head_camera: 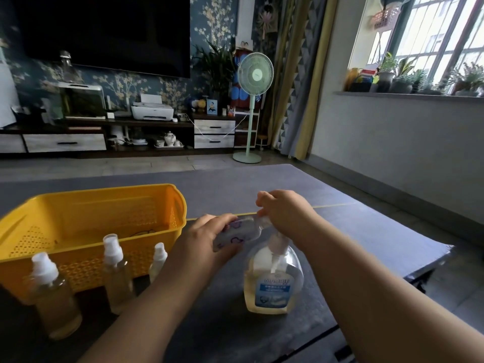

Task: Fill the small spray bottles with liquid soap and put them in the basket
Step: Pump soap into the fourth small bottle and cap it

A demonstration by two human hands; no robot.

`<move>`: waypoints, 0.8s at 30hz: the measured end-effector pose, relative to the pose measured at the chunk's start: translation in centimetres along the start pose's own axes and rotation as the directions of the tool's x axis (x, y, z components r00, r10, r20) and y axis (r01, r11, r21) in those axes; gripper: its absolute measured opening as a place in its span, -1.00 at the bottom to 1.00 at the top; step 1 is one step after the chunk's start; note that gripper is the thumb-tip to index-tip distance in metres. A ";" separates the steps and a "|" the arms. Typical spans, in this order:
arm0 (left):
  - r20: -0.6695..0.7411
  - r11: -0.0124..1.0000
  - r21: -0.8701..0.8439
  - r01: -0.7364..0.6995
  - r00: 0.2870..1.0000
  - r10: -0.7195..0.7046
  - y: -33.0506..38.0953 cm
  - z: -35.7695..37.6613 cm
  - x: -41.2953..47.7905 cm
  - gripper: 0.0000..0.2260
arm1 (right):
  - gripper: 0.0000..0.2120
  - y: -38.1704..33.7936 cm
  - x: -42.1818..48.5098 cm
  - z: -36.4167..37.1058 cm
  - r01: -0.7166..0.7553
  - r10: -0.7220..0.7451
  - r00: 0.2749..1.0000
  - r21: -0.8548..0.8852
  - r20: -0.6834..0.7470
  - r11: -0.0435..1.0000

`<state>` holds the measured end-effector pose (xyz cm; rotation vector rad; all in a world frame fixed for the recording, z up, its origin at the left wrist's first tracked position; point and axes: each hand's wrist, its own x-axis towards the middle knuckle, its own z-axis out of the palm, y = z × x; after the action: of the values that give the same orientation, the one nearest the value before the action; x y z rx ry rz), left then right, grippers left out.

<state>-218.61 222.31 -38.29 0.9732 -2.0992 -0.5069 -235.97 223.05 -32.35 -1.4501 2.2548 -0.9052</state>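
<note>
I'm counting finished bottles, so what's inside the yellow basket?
No spray bottle shows inside the yellow basket; only its perforated walls and a thin dark shape low down. Its near wall hides most of the floor.

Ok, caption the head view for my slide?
Left hand and right hand grip a patterned bottle over the soap dispenser; three spray bottles stand before the yellow basket.

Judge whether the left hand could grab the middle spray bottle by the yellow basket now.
Probably not yet: the left hand grips the patterned bottle, with the right hand at its neck. Nothing blocks the way to the middle spray bottle once it lets go.
</note>
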 end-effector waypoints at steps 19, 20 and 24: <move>0.007 0.998 0.049 -0.028 1.000 0.028 -0.1 0.2 0.0 -0.56 | -0.61 0.6 -0.3 0.5 -0.022 0.021 1.000 -0.052 -0.011 0.998; 0.004 0.998 0.054 -0.032 0.999 0.032 -0.1 0.1 0.1 -0.56 | -0.61 0.4 -0.2 0.3 -0.013 0.013 1.000 -0.051 -0.012 0.999; -0.009 0.998 0.055 -0.032 0.999 0.033 0.0 -0.1 0.0 -0.57 | -0.63 -0.2 -0.1 0.0 0.007 -0.008 1.000 -0.032 -0.003 0.999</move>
<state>-218.55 222.27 -38.21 0.9691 -2.1261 -0.4298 -235.81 223.12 -32.21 -1.4728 2.2782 -0.8781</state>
